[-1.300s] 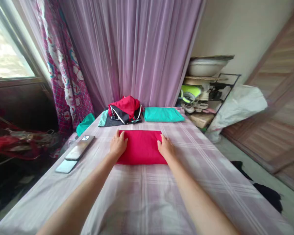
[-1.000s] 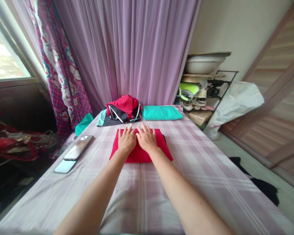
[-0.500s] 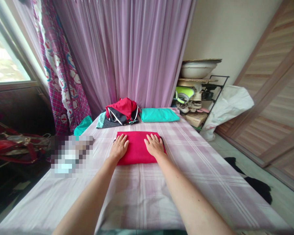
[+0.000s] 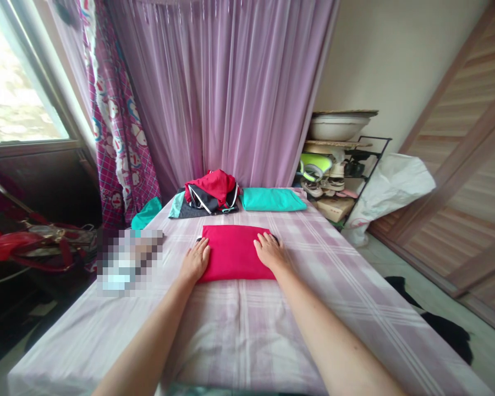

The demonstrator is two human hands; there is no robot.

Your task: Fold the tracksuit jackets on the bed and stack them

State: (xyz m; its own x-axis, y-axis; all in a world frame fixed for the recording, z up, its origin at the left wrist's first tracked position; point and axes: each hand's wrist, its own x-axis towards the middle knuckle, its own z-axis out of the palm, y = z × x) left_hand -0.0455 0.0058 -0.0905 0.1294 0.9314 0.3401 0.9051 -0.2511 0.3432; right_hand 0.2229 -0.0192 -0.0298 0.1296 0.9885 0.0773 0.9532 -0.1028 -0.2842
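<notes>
A red garment (image 4: 233, 254), folded into a flat rectangle, lies on the checked tablecloth (image 4: 231, 335) in front of me. My left hand (image 4: 196, 259) rests on its left edge with the fingers stretched out. On the opposite edge lies my right hand (image 4: 269, 250), flat and with its fingers extended. Small dark and white bits of the garment show at both sides, beside the fingertips. Neither hand grips the cloth.
Behind the red garment are a loose heap of red and black clothes (image 4: 210, 190) and a folded turquoise garment (image 4: 274, 199). Purple curtains (image 4: 223, 99) hang at the table's far end. A shelf with shoes (image 4: 334, 181) and a white sack (image 4: 396, 187) stand right.
My left hand has slid from the top of the red garment toward its left edge. My right hand has shifted slightly toward the right edge. The camera view has moved a little.
</notes>
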